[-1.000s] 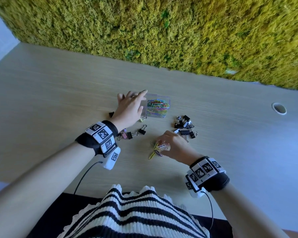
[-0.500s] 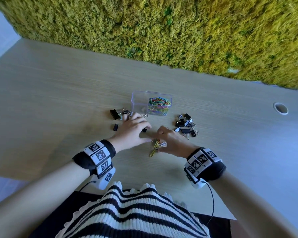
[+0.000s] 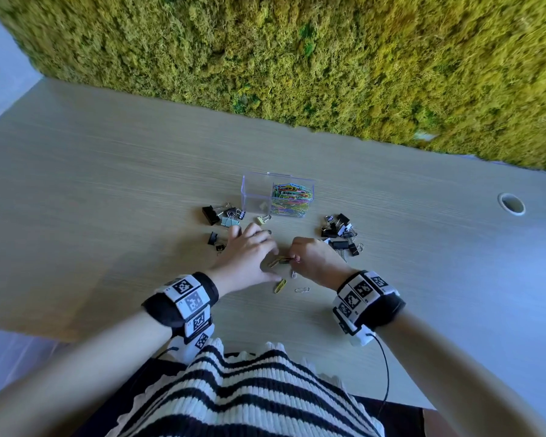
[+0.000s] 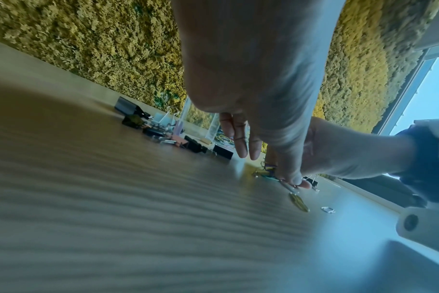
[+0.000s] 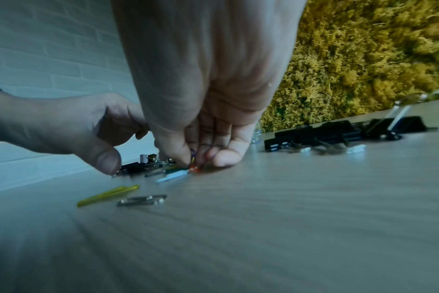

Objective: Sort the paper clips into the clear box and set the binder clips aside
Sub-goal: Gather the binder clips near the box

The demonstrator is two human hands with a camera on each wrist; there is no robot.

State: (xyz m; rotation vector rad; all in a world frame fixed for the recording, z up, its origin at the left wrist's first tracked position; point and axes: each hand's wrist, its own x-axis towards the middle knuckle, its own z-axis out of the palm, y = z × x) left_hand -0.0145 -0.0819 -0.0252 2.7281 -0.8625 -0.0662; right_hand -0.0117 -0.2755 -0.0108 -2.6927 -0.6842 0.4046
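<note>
A clear box (image 3: 256,190) stands at mid-table with a heap of coloured paper clips (image 3: 292,198) in its right half. In front of it my right hand (image 3: 300,255) pinches a small bunch of paper clips (image 3: 281,260) low over the table; the right wrist view shows thumb and fingertips (image 5: 223,158) closed on them. My left hand (image 3: 252,253) lies beside it, fingers relaxed, with the thumb (image 4: 295,178) touching the bunch. A yellow clip (image 3: 280,286) and a silver clip (image 3: 301,290) lie loose near the table's front edge. Binder clips sit in a left group (image 3: 224,216) and a right group (image 3: 341,234).
A moss wall (image 3: 297,58) runs along the table's far edge. A round cable hole (image 3: 512,204) is at the far right. One yellow binder clip (image 3: 263,219) lies just in front of the box. Bare wood spreads to the left and right.
My left hand came back from the box and settled next to my right hand. Yellow and silver clips now lie loose on the table below the hands.
</note>
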